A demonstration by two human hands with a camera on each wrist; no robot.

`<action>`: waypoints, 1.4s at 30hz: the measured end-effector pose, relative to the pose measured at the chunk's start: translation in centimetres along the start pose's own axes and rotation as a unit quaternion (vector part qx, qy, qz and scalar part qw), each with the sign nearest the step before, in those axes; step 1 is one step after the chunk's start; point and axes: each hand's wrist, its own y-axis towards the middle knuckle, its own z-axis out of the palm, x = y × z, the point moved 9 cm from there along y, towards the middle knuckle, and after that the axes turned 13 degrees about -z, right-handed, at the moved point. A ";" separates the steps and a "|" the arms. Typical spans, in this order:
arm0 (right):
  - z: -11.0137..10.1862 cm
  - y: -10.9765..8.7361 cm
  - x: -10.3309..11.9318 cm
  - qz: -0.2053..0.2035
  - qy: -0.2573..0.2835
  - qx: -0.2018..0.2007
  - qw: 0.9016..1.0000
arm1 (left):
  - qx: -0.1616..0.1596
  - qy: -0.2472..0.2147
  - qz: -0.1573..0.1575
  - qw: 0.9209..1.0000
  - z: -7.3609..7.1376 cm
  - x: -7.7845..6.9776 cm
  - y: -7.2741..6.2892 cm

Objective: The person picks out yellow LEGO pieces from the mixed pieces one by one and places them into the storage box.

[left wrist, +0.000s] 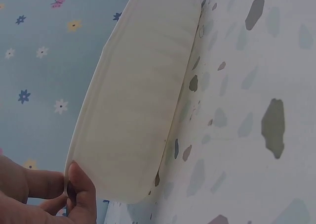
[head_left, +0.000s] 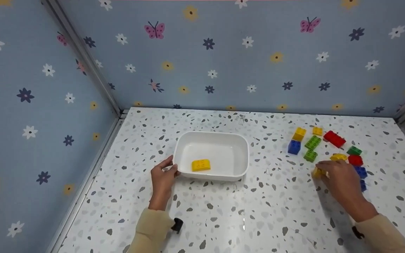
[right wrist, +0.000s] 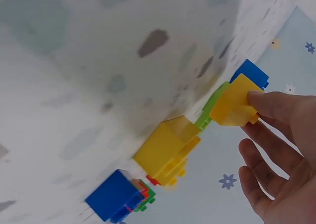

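Note:
A white plastic tub (head_left: 212,177) rests on the speckled table, with one yellow toy brick (head_left: 201,165) lying inside it. My left hand (head_left: 164,177) pinches the tub's rim at its near left corner, thumb and fingers on either side of the wall, as the left wrist view also shows. Over at the right, my right hand (head_left: 341,181) pinches another yellow brick (right wrist: 232,103) between thumb and fingers. Loose bricks lie around that hand: a yellow one (head_left: 338,157), a red one (head_left: 355,160) and blue ones (head_left: 360,172), partly hidden behind it.
Beyond the right hand lie more bricks: a blue one (head_left: 294,147), a yellow one (head_left: 299,134), green ones (head_left: 313,142) and a long red one (head_left: 334,138). Flower-patterned panels (head_left: 241,56) stand along the table's back and left sides.

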 end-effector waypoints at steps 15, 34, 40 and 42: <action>-2.1 3.6 5.0 -0.066 0.004 -0.039 0.997 | 0.007 -0.018 0.008 1.000 0.2 -0.4 -0.1; -1.2 6.4 8.7 -0.120 0.029 -0.025 0.992 | -0.007 -0.002 -0.003 1.000 0.1 -0.1 0.0; -1.2 6.8 9.7 -0.152 0.019 -0.048 0.987 | -0.001 -0.014 0.005 1.000 0.1 -0.1 0.0; -1.1 7.0 10.1 -0.160 0.010 -0.052 0.986 | -0.001 -0.016 0.006 1.000 0.0 -0.1 0.1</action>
